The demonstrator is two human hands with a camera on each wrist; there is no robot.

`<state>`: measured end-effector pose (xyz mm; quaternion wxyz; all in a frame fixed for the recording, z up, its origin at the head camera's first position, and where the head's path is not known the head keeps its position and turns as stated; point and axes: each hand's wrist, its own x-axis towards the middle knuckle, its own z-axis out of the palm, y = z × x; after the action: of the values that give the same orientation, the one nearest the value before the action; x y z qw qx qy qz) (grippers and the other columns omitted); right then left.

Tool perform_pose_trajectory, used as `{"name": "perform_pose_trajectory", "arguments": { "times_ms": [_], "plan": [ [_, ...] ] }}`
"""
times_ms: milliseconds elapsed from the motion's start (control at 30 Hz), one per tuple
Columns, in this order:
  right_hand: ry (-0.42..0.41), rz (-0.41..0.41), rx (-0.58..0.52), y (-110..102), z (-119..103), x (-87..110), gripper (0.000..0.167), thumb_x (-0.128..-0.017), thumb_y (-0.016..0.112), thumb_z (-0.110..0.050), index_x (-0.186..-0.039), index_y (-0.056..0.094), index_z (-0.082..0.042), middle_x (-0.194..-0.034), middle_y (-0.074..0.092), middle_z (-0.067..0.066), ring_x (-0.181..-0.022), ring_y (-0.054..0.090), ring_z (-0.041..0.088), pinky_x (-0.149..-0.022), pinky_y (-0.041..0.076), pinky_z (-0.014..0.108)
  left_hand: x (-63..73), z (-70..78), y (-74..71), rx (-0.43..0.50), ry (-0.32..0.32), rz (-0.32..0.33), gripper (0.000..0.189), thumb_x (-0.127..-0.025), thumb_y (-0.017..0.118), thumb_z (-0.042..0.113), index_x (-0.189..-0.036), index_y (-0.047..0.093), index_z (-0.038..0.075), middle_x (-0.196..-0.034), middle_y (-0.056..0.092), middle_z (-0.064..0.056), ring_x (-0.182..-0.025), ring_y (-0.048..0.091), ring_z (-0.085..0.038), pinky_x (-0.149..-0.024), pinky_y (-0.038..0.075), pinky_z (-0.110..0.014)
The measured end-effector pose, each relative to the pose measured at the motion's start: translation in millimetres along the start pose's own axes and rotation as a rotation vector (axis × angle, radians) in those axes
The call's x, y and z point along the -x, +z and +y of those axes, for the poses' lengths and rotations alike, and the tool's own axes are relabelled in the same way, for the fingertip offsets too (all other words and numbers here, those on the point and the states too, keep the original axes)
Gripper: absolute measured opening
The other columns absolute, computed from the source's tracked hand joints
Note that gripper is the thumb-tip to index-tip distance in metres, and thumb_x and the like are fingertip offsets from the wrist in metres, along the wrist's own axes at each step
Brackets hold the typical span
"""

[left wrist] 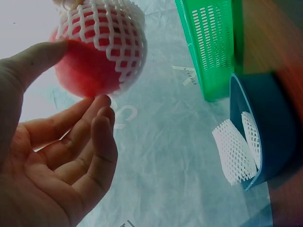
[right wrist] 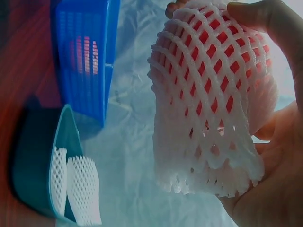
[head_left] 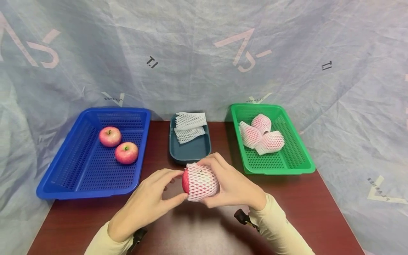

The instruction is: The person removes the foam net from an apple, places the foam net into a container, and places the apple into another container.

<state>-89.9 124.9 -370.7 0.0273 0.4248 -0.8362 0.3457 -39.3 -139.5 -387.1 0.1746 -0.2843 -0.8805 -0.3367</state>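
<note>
A red apple (head_left: 185, 181) is held above the table, mostly covered by a white foam net sleeve (head_left: 202, 182). Its bare side faces my left hand (head_left: 149, 198), whose thumb and fingertips pinch it, as the left wrist view shows at the apple (left wrist: 87, 71). From the other side my right hand (head_left: 231, 184) grips the sleeved part, thumb low and fingers over the top. In the right wrist view the loose end of the net sleeve (right wrist: 208, 165) hangs past the fruit near the palm.
Two bare apples (head_left: 126, 153) lie in a blue basket (head_left: 89, 194) at left. Behind the hands stands a dark teal tray (head_left: 191, 154) with flat foam nets (head_left: 190, 120). At right, a green basket (head_left: 280, 171) holds three netted apples (head_left: 270, 142). A grey cloth (head_left: 191, 53) hangs behind the table.
</note>
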Motion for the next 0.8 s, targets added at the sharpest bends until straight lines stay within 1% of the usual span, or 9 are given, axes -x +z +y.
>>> {"name": "perform_pose_trajectory", "arguments": {
  "times_ms": [100,267,333,500,567,633,733,800],
  "plan": [
    [-0.004,-0.008,-0.014,6,1,-3.2,0.08,-0.066,0.086,-0.039,-0.134,0.048,-0.017,-0.124,0.044,-0.009,-0.107,0.051,0.005,-0.084,0.051,0.023,1.2,-1.2,-0.8,0.007,-0.048,-0.033,0.057,-0.079,0.084,0.04,-0.128,0.064,0.017,-0.11,0.061,0.014,-0.09,0.055,-0.005,-0.072,0.05,-0.025],
    [-0.047,-0.029,0.003,16,0,-9.3,0.08,-0.067,0.086,-0.039,-0.133,0.048,-0.015,-0.124,0.045,-0.005,-0.106,0.051,0.006,-0.084,0.05,0.021,2.5,-3.7,-2.0,0.02,-0.123,-0.093,0.068,-0.073,0.086,0.041,-0.131,0.062,0.016,-0.115,0.06,0.013,-0.093,0.057,-0.006,-0.074,0.05,-0.027],
    [-0.065,-0.034,0.01,18,-1,-11.3,0.081,-0.067,0.086,-0.039,-0.134,0.048,-0.014,-0.125,0.045,-0.004,-0.106,0.051,0.006,-0.084,0.049,0.021,2.7,-4.7,-1.7,0.032,-0.14,-0.11,0.073,-0.071,0.087,0.043,-0.133,0.061,0.016,-0.116,0.06,0.014,-0.095,0.057,-0.006,-0.076,0.051,-0.028],
    [-0.09,-0.047,0.026,23,-3,-13.6,0.082,-0.065,0.086,-0.037,-0.135,0.049,-0.013,-0.126,0.044,-0.003,-0.107,0.051,0.006,-0.086,0.048,0.02,2.4,-6.9,0.9,0.051,-0.156,-0.143,0.083,-0.067,0.089,0.047,-0.137,0.057,0.017,-0.119,0.06,0.012,-0.099,0.058,-0.005,-0.079,0.051,-0.031],
    [-0.098,-0.052,0.03,24,-4,-14.0,0.083,-0.066,0.086,-0.036,-0.135,0.049,-0.012,-0.126,0.045,-0.002,-0.107,0.051,0.006,-0.087,0.048,0.02,2.7,-7.4,1.7,0.049,-0.163,-0.144,0.086,-0.064,0.09,0.048,-0.137,0.057,0.017,-0.118,0.061,0.011,-0.097,0.058,-0.006,-0.078,0.052,-0.03],
    [-0.1,-0.058,0.029,24,-4,-14.1,0.083,-0.068,0.086,-0.037,-0.137,0.048,-0.012,-0.127,0.045,-0.002,-0.108,0.051,0.006,-0.089,0.047,0.02,3.4,-7.5,2.0,0.037,-0.169,-0.129,0.087,-0.061,0.091,0.047,-0.135,0.058,0.015,-0.117,0.062,0.009,-0.095,0.059,-0.007,-0.076,0.052,-0.031],
    [-0.098,-0.078,0.014,23,-4,-13.7,0.083,-0.073,0.086,-0.04,-0.14,0.047,-0.012,-0.131,0.044,-0.003,-0.11,0.051,0.006,-0.091,0.047,0.021,4.7,-8.1,1.9,0.01,-0.172,-0.106,0.091,-0.056,0.091,0.047,-0.133,0.059,0.013,-0.118,0.062,0.006,-0.096,0.059,-0.01,-0.077,0.052,-0.033],
    [-0.1,-0.095,0.009,20,-3,-12.5,0.082,-0.077,0.085,-0.042,-0.143,0.046,-0.014,-0.133,0.044,-0.005,-0.112,0.05,0.005,-0.092,0.046,0.021,5.5,-8.9,1.6,-0.012,-0.17,-0.094,0.092,-0.054,0.091,0.048,-0.133,0.06,0.012,-0.12,0.063,0.004,-0.101,0.06,-0.012,-0.081,0.053,-0.035]
  ]
}}
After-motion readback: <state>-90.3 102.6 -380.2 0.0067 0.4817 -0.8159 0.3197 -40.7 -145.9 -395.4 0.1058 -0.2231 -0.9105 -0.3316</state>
